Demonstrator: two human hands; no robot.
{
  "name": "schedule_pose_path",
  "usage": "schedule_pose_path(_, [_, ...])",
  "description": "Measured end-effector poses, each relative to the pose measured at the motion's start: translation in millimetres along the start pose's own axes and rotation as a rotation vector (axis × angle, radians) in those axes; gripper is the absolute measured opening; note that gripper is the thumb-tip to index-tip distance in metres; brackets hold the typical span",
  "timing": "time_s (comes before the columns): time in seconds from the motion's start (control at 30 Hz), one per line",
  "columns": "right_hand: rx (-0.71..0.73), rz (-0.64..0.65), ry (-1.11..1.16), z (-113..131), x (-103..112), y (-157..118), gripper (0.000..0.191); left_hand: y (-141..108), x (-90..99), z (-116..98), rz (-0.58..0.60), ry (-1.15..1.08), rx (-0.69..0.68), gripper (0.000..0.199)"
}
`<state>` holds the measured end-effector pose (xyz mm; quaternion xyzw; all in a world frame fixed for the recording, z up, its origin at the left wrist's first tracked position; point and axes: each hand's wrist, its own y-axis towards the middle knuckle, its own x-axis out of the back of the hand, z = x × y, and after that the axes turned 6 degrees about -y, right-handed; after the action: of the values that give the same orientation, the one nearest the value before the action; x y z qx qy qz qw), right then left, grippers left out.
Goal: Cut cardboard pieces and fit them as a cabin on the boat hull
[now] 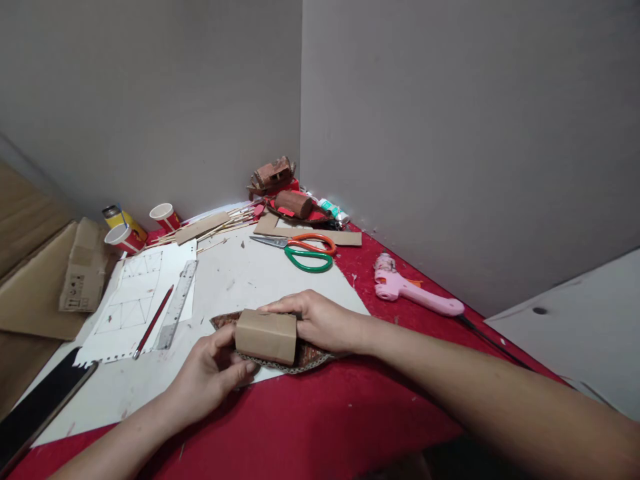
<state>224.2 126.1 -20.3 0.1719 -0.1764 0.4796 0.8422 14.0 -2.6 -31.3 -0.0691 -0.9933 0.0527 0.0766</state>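
A folded piece of tan cardboard (266, 335) stands on a brown, leaf-shaped cardboard base (316, 359) with a corrugated edge, near the table's front. My left hand (213, 367) is closed at its left end, fingers on the cardboard and thumb along the base's near edge. From the right, my right hand (317, 321) is closed around the far right side of the same piece, some fingertips hidden behind it. Beyond them on the white sheet lie scissors (305, 250) with one orange and one green handle.
A pink glue gun (420, 293) lies to the right, its cord trailing rightward. On the left are a ruler (177, 307), a pencil (154, 321), a drawing (135, 287), paper cups (165, 217) and a cardboard box (35, 287). Brown cardboard models (294, 204) and sticks (225, 230) sit by the wall.
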Motion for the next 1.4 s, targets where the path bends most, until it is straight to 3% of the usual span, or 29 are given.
schedule_pose_path(0.2, [-0.062,-0.009,0.088,0,-1,0,0.051,-2,-3.6,-7,-0.074,-0.02,0.021,0.028])
schedule_pose_path(0.6, [-0.184,-0.134,-0.015,-1,-3,0,0.059,-1,-2.8,-16,-0.113,-0.007,0.023,0.032])
schedule_pose_path(0.9, [-0.224,-0.047,-0.178,2,1,-2,0.033,-1,-4.3,-21,-0.094,0.011,-0.05,0.028])
schedule_pose_path(1.4, [-0.26,-0.079,-0.176,3,-3,-4,0.02,-3,-4.3,-19,-0.067,0.086,-0.126,0.031])
